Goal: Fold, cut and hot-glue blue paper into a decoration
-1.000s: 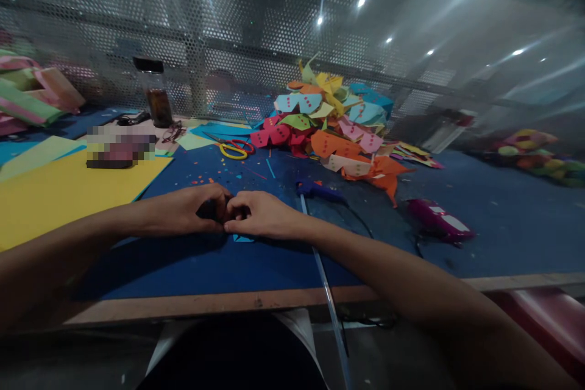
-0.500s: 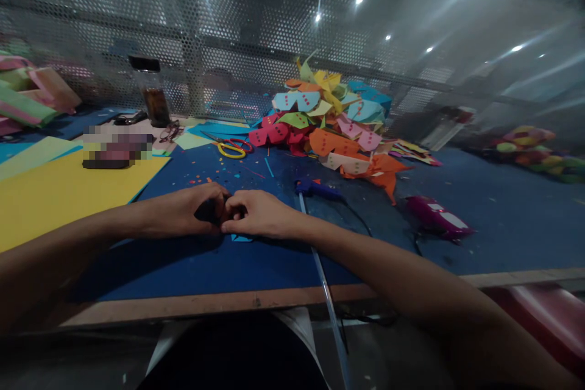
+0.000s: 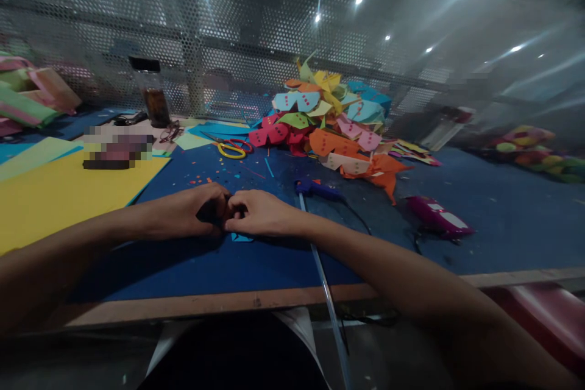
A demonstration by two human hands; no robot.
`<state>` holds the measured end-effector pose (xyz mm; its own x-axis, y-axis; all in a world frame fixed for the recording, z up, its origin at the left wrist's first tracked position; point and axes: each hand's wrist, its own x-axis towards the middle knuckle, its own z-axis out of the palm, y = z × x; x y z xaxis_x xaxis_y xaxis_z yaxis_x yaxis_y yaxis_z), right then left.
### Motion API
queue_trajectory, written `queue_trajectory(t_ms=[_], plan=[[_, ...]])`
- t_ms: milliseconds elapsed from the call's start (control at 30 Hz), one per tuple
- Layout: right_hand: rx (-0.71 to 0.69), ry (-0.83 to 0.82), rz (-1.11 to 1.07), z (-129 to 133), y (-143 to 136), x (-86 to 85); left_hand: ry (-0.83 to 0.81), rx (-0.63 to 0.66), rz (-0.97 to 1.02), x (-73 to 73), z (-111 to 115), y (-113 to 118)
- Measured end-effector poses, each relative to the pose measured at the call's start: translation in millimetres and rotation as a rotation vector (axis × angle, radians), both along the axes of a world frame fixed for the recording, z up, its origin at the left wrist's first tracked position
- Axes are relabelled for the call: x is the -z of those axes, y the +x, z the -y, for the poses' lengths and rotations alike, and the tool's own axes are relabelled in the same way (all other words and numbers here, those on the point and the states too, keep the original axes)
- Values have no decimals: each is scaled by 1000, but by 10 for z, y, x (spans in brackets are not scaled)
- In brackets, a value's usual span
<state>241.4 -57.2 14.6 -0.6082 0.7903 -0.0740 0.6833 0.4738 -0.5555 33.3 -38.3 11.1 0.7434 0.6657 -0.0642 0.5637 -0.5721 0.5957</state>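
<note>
- The fingers of the left hand (image 3: 208, 213) and of the right hand (image 3: 267, 213) are curled, their tips meeting or nearly so; whether they pinch something between them, I cannot tell.
- A small, flat, bright-blue piece of paper (image 3: 242, 237) lies on the table, partly hidden under the right hand; it shows on the near side, toward the person's body.
- The right hand is the nearer one, with its thumb just beside this paper. The visible strip runs longer from left to right; the full long axis is hidden.
- Farther right lies a dark-blue plastic glue gun (image 3: 320, 189); beyond the hands, a pair of scissors with yellow and red handles (image 3: 232, 150).
</note>
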Motion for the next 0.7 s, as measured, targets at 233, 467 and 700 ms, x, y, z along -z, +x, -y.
queue_trajectory(t_ms=[233, 467, 700], plan=[[-22, 19, -2, 5, 10, -6, -8, 20, 36, 6, -9, -5], [-14, 22, -20, -2, 9, 12, 23, 32, 28, -4, -6, -6], [-4, 4, -27, 5, 14, 6, -3, 62, 27, -39, -12, -38]])
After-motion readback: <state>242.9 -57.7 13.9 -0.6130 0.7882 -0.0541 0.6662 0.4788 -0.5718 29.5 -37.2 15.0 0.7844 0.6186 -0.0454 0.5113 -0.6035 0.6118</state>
